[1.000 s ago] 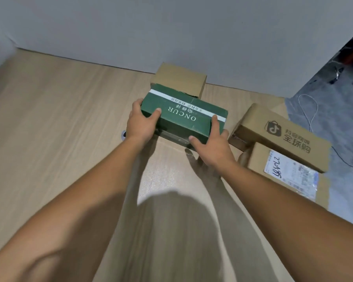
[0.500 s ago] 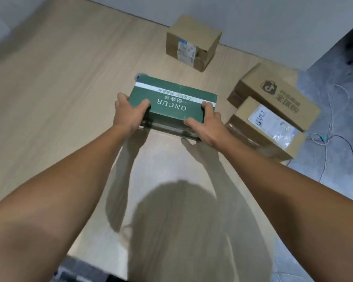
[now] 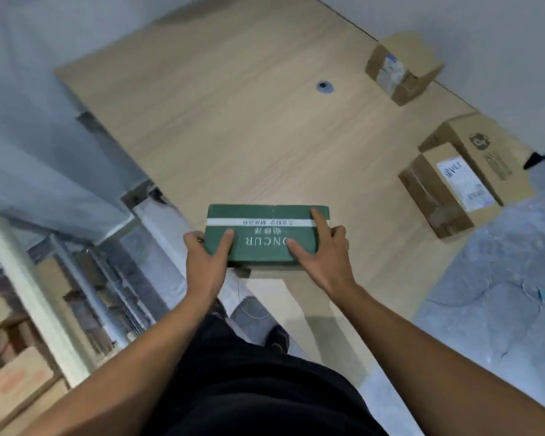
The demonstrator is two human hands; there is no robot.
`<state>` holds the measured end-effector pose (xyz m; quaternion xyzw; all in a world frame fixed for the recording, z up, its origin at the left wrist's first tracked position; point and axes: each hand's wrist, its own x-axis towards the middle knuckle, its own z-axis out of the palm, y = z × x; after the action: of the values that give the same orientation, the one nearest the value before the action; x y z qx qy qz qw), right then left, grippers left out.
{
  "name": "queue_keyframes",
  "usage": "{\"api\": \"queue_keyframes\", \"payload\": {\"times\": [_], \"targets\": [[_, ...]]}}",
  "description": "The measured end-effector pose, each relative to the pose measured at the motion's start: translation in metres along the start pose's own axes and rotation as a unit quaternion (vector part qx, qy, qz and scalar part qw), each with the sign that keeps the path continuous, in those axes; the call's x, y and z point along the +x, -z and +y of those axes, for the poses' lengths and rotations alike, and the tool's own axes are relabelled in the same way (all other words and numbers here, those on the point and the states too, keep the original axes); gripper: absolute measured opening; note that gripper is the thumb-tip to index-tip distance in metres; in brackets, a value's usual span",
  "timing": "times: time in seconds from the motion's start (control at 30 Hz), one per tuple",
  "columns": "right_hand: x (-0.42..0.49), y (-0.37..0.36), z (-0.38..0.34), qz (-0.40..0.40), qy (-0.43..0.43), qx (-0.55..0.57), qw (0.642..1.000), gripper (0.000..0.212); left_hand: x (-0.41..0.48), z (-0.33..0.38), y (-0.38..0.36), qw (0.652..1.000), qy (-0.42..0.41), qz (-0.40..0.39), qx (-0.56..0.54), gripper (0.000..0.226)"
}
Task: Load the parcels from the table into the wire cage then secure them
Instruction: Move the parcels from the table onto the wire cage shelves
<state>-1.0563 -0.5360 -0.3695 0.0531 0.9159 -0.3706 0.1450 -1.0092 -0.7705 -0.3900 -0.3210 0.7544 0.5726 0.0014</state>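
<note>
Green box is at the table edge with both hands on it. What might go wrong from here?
1. The right hand lays its thumb and one finger straight on top of the green box, so the box may slip once clear of the table.
2. A swing left toward the wire cage passes its white post; the box could knock it.
</note>
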Motion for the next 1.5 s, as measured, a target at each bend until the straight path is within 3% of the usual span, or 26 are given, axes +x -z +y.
{"api": "queue_keyframes", "payload": {"times": [0.2,0.37,0.43,0.53,0.7,0.87,0.97,1.13,1.2,1.33,1.43,1.5], "targets": [[-0.008,-0.074,-0.105,-0.088,0.149,-0.069,0.982,0.085,-0.014,-0.047,0.107,0.988,-0.002,0.153,-0.021,0.088],[-0.03,-0.182,-0.216,-0.142,0.268,-0.109,0.947,0.088,-0.025,-0.096,0.224,0.951,0.065,0.298,-0.046,0.101],[-0.052,-0.237,-0.256,-0.163,0.318,-0.113,0.927,0.093,-0.04,-0.125,0.272,0.921,0.11,0.367,-0.074,0.094],[-0.092,-0.318,-0.306,-0.266,0.352,-0.138,0.887,0.099,-0.074,-0.173,0.324,0.858,0.171,0.46,-0.149,0.071],[-0.158,-0.429,-0.343,-0.388,0.475,-0.195,0.766,0.103,-0.138,-0.249,0.355,0.731,0.277,0.576,-0.238,0.061],[-0.189,-0.539,-0.34,-0.531,0.489,-0.328,0.61,0.098,-0.164,-0.308,0.331,0.637,0.353,0.624,-0.283,0.064],[-0.201,-0.598,-0.307,-0.572,0.518,-0.385,0.506,0.099,-0.163,-0.35,0.305,0.579,0.403,0.628,-0.328,0.062],[-0.195,-0.682,-0.241,-0.608,0.5,-0.468,0.401,0.096,-0.141,-0.419,0.262,0.52,0.463,0.613,-0.373,0.056],[-0.19,-0.71,-0.218,-0.599,0.497,-0.508,0.367,0.097,-0.127,-0.45,0.242,0.514,0.478,0.611,-0.366,0.053],[-0.171,-0.743,-0.182,-0.577,0.52,-0.536,0.331,0.094,-0.107,-0.5,0.211,0.516,0.484,0.591,-0.387,0.065],[-0.161,-0.757,-0.164,-0.52,0.578,-0.56,0.288,0.086,-0.096,-0.528,0.197,0.532,0.457,0.574,-0.422,0.067],[-0.156,-0.768,-0.155,-0.493,0.598,-0.564,0.284,0.085,-0.087,-0.541,0.195,0.549,0.422,0.553,-0.464,0.07]]}}
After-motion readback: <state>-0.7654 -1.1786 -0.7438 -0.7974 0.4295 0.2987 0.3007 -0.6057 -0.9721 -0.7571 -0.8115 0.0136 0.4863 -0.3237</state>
